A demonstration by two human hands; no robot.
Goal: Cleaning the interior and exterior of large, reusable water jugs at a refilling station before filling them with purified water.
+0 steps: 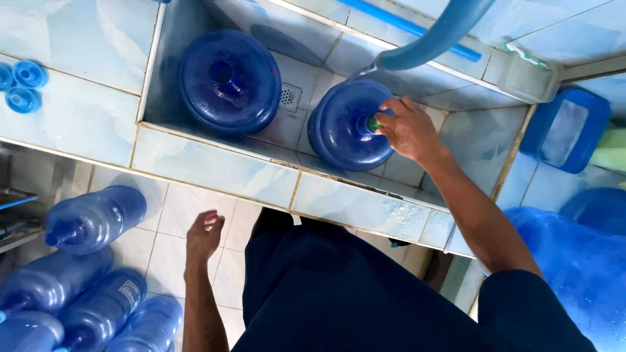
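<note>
Tiled trough [215, 171]: right hand [407, 130] on blue jug [342, 127].

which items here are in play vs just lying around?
In play: right hand at the neck of the large blue plastic water jug, blue hose above it.
Idle: second blue jug, floor bottles, blue caps, left hand.
</note>
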